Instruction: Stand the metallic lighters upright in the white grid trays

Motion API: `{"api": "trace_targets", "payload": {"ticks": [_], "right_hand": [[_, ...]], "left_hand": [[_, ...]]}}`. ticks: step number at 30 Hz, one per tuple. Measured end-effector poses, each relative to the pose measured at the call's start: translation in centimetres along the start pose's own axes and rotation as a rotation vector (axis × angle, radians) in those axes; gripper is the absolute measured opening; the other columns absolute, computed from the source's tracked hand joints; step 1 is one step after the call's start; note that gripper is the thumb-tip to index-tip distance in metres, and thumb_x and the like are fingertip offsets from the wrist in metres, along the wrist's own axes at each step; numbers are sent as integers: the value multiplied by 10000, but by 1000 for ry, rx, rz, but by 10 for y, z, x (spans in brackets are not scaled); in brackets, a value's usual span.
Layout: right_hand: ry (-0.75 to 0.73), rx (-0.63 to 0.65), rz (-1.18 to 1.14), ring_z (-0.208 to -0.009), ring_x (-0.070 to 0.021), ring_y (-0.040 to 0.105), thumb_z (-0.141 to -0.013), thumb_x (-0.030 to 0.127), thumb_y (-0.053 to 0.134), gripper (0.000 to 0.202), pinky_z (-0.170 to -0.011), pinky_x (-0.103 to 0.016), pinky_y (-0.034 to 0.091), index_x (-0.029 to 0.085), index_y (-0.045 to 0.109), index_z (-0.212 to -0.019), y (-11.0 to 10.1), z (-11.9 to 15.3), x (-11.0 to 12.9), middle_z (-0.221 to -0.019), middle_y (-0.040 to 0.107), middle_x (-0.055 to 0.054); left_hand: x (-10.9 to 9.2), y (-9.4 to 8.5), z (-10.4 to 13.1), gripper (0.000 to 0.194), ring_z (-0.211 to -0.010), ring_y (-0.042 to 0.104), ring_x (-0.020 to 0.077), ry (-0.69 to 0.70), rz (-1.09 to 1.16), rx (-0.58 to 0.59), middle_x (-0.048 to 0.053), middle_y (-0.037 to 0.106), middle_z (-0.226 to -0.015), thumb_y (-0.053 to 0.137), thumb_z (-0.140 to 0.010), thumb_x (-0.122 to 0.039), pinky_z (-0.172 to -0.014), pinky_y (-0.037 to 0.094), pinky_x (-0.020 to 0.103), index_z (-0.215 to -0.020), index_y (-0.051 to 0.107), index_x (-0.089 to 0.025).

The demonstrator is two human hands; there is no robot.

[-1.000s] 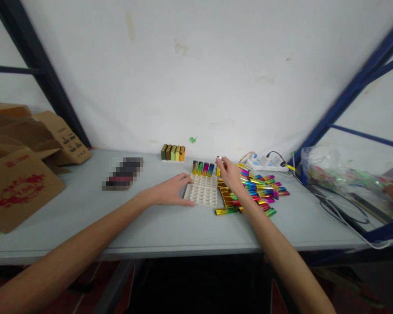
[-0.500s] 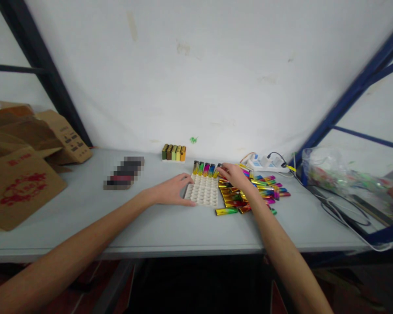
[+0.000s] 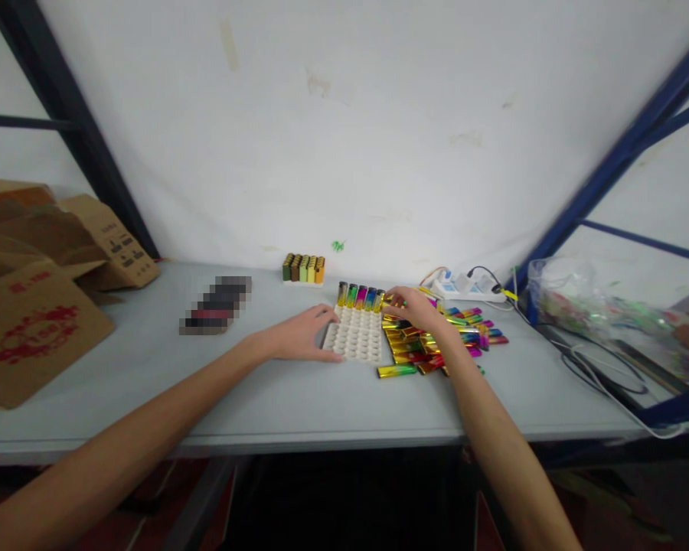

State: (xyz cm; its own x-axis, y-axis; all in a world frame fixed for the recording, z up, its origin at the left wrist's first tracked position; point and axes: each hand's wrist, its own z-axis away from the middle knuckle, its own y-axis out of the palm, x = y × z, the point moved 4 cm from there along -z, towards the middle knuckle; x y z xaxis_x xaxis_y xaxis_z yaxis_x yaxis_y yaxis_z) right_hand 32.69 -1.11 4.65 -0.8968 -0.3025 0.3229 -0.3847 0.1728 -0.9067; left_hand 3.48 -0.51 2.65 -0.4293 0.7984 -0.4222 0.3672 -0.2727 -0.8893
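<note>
A white tray [image 3: 353,335] with rows of round holes lies on the table. Several shiny multicoloured lighters [image 3: 361,297] stand upright in a row along its far edge. My left hand [image 3: 304,334] grips the tray's left side, with the thumb at the near corner and the fingers at the far part. My right hand [image 3: 413,308] is just right of the row's last lighter, its fingers apart and nothing visible in them. Under and beside this hand spreads a loose heap of metallic lighters [image 3: 405,352], partly covered by my wrist.
Behind, near the wall, stands a white holder packed with lighters [image 3: 304,269]. A power strip [image 3: 465,288] with cables sits at the back right. Cardboard boxes [image 3: 46,329] are at the left, with a blurred-out dark object [image 3: 218,306] nearer. Plastic bags [image 3: 574,295] lie at the right.
My right hand has come off the rightmost lighter and shifted slightly right; that lighter now stands upright in the tray. The left hand has stayed on the tray.
</note>
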Motion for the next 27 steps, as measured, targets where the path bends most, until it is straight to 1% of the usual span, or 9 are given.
{"api": "trace_targets", "payload": {"ticks": [5,9,12,15,17,21,23,25,27], "right_hand": [[112,53,183,-917,-234,720,-950,281,736,175,-814,-298,505,145,785,-1049,2,-1,-15,-1023,790,-135],[156,120,194,-876,-221,725,-973,294,702,161,-783,-279,497,161,793,-977,11,-1,-18,-973,803,-102],[149,107,211,-889,-227,716,-974,290,697,154,-806,-287,506,157,775,-970,14,0,-17,-981,785,-114],[130,-27,218,-951,-239,698,-972,268,684,137,-868,-312,516,144,731,-1007,9,0,-15,-1063,744,-153],[135,-146,136,-935,-233,697,-1011,262,607,159,-859,-321,520,141,694,-1066,2,0,-13,-1073,738,-160],[163,-323,-128,-687,-195,671,-1074,397,469,351,-695,-292,492,152,630,-1266,-13,1,-1,-867,763,-71],[123,-420,-183,-697,-197,669,-1058,496,472,427,-699,-292,476,166,684,-1227,-21,3,10,-850,766,-64],[69,-506,-227,-768,-205,675,-1037,549,487,466,-727,-296,469,177,744,-1148,-28,5,20,-915,776,-81],[55,-549,-301,-732,-190,637,-994,585,556,475,-689,-288,446,177,760,-1128,-31,6,26,-876,755,-67]], "left_hand": [[1,1,0,816,-1386,527,337,-21,3,26,148,522,-1455,730,-783,-781,-1227,364,397,-1320,563,-190],[0,0,0,808,-1378,534,335,-13,-4,19,143,535,-1445,719,-787,-787,-1219,376,405,-1316,567,-196],[0,0,0,805,-1360,547,331,-5,-11,13,138,545,-1435,714,-789,-791,-1209,386,403,-1317,568,-201],[1,0,0,808,-1365,542,326,-13,-14,23,137,532,-1450,712,-798,-791,-1211,383,398,-1332,552,-205],[1,1,0,812,-1368,539,323,-14,-16,28,137,523,-1458,711,-800,-792,-1212,381,395,-1338,544,-206],[1,1,0,795,-1357,547,322,-9,-14,22,130,537,-1435,716,-796,-786,-1204,389,394,-1315,555,-206],[0,1,0,788,-1364,543,323,-12,-8,23,133,536,-1434,722,-794,-778,-1208,385,392,-1307,559,-202],[0,0,0,785,-1369,541,326,-11,-5,22,136,537,-1434,731,-789,-767,-1211,384,391,-1302,563,-197],[0,0,0,778,-1368,544,327,-9,-5,18,138,540,-1433,741,-788,-755,-1207,389,393,-1297,564,-195]]}}
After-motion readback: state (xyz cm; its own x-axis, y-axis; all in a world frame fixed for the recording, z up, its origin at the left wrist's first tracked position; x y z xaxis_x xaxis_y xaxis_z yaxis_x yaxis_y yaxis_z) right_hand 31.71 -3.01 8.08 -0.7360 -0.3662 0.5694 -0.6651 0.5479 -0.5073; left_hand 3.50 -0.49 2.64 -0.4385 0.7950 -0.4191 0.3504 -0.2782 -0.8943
